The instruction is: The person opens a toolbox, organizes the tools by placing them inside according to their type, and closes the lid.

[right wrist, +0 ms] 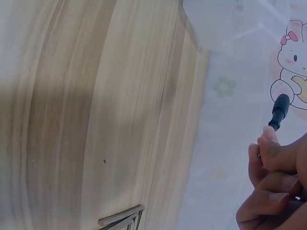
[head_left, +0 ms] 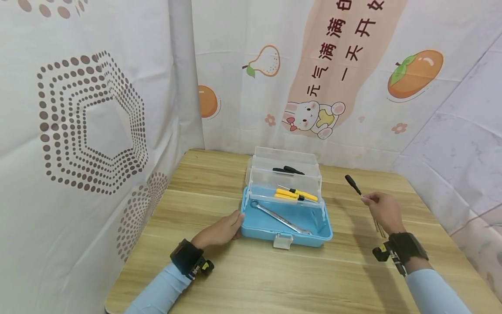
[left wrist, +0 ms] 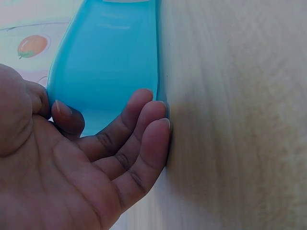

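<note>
A light-blue toolbox (head_left: 270,234) stands open on the table, with clear folding trays (head_left: 282,178) raised at its back. My left hand (head_left: 222,229) holds its left end, thumb up at the rim and fingers curled against the wall (left wrist: 108,62). Out to the right, my right hand (head_left: 386,211) pinches the metal shaft of a screwdriver (head_left: 353,184), whose black handle (right wrist: 280,108) points up and away. A combination wrench (head_left: 280,216) lies across the box's bottom. Yellow-handled screwdrivers (head_left: 298,195) lie in the lower tray, black-handled tools (head_left: 288,170) in the upper one.
Several L-shaped hex keys (right wrist: 125,216) lie on the table beneath my right hand, partly hidden by it in the head view. A white latch (head_left: 283,241) hangs at the toolbox's front. Printed curtains (head_left: 235,109) rise behind the wooden table (head_left: 251,279) and along both sides.
</note>
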The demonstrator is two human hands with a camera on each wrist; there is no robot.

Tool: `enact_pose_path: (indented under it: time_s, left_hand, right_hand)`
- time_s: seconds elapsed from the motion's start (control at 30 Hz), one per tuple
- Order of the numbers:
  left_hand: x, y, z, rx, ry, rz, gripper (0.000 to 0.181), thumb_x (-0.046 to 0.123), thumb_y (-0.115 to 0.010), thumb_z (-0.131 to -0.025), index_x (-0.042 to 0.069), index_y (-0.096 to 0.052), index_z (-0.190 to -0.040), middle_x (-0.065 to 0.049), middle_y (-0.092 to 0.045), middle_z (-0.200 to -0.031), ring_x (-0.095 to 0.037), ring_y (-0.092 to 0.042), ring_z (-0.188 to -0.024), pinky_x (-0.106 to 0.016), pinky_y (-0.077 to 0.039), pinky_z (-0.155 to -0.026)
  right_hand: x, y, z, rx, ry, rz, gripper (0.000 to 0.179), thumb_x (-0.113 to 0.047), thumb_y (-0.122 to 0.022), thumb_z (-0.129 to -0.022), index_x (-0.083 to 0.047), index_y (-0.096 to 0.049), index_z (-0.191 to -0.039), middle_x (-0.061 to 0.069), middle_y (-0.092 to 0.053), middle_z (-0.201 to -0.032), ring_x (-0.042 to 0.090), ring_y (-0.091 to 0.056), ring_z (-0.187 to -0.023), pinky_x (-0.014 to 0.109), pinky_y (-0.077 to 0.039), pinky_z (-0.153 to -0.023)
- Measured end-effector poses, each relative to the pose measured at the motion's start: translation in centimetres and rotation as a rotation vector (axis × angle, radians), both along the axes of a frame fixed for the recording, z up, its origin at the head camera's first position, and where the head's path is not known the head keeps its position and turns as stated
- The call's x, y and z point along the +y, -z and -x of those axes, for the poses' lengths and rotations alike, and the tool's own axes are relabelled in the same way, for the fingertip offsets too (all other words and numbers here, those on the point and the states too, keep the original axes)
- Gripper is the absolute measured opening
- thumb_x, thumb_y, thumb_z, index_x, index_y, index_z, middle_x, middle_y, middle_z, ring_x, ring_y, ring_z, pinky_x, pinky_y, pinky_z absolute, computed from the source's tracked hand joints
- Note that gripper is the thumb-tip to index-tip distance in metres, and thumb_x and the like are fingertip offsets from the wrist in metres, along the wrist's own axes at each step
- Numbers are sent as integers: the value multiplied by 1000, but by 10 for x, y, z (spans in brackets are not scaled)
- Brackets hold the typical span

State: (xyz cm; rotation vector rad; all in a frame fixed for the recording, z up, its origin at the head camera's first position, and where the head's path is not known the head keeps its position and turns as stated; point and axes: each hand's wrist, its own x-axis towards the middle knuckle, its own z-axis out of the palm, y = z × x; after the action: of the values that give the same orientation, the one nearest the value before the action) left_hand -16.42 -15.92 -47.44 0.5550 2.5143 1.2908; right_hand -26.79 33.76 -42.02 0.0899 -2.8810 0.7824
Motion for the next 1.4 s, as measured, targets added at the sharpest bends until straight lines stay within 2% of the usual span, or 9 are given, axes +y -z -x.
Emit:
enact_pose_path:
  time_s: [0.23,0.43,0.57,0.73,1.2,1.4]
  left_hand:
    - [0,1,0,2,-2,2,40,38,-19,-115,10,-47,-112,-7,-58,-81,-14,-53,-70,-33,-46,-67]
    - [1,1,1,17,-2,9,38,37,-20,-115,11,-48,-112,-7,-58,-81,-14,-53,-69,-32,-46,-67]
    - [1,1,1,25,0,8,38,36,-21,-116,10,-48,-110,-7,-58,-81,-14,-54,-70,-31,-46,-67]
    - [2,-1,0,18,1,-8,39,36,-21,-116,9,-48,-109,-9,-58,-81,-16,-53,-70,-32,-46,-67]
    - [1,-3,-1,-7,-8,7,37,34,-20,-116,10,-47,-109,-9,-58,-82,-15,-52,-70,-32,-45,-66]
    - [1,-3,-2,-9,-6,-1,36,35,-21,-116,11,-46,-108,-8,-57,-79,-15,-50,-67,-30,-43,-64]
  right_hand:
    - [-6,-2,2,4,5,14,37,-31,-60,-106,4,-70,-113,26,-71,-107,37,-65,-90,44,-49,-70]
    - [-13,-4,3,46,-12,7,33,-27,-62,-106,4,-71,-110,24,-72,-100,27,-60,-77,34,-44,-62]
    - [-18,-6,6,75,-9,3,29,-23,-65,-104,5,-72,-106,21,-73,-95,25,-57,-72,33,-44,-60]
    - [-24,-8,9,90,-6,0,28,-23,-66,-103,4,-73,-104,20,-73,-94,25,-60,-73,34,-46,-62]
    - [-42,-16,12,95,-32,26,29,-24,-65,-104,3,-73,-107,17,-71,-91,22,-54,-70,31,-43,-57]
    - [-47,-19,14,115,-53,5,30,-26,-64,-104,3,-73,-108,18,-71,-92,21,-52,-65,31,-40,-54]
